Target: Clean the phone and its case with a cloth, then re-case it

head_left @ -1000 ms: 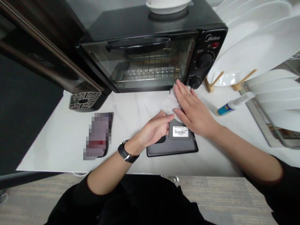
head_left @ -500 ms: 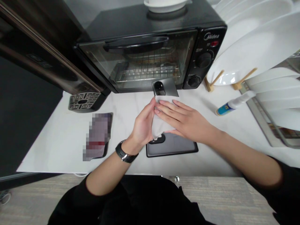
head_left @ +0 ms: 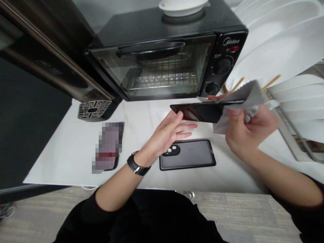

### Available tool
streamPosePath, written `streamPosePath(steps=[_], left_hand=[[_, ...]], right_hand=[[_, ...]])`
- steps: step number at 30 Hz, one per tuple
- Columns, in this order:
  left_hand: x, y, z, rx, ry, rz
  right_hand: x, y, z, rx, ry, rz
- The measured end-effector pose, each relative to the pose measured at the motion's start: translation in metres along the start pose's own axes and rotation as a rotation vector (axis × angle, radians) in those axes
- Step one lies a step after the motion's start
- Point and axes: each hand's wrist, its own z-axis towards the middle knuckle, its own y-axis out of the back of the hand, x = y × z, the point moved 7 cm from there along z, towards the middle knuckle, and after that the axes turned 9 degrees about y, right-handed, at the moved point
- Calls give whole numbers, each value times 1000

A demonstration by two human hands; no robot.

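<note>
A dark smartphone (head_left: 199,112) is held on edge above the counter, its glossy side towards me. My right hand (head_left: 246,126) is closed round its right end through a grey cleaning cloth (head_left: 253,92) with a zigzag edge. At the phone's left end is my left hand (head_left: 168,131), open, its thumb overlapping the corner and the other fingers stretched out below. Whether the thumb presses on the phone I cannot tell. Beneath the hands a grey phone case (head_left: 194,155) with a black rim lies on the counter.
A black toaster oven (head_left: 157,71) stands behind, with a white dish (head_left: 183,7) on top. To the left lies another phone (head_left: 108,145), its screen blurred out, near a drip tray (head_left: 93,110). White plates (head_left: 280,64) stand in racks on the right. The counter (head_left: 60,152) is white.
The phone has turned from showing its camera side to its glossy side on edge. My right hand has moved right with the cloth, round the phone's end; my left fingers have spread.
</note>
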Motion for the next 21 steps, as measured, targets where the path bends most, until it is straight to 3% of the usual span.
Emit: streamPosePath(steps=[3,7,10,13,18,21], left_hand=[[-9,3,-8,-185,-154,227],[-30,6,-23,-380,-385,293],[-44,11,-35,-520,-523,318],[-46,8,-42,-545,-567,381],[-50,-3,-53,-560,-705,511],[-52,4,-52,-620,-714,483]], right_hand=[[-17,3,12,-124,-72,-61],[-43,-26,15,117,-286,154],[-44,-50,4,249,-446,457],[-40,-53,-1,225,-459,503],[-47,-37,3,186,-358,176],[-49,-42,1,258,-415,275]])
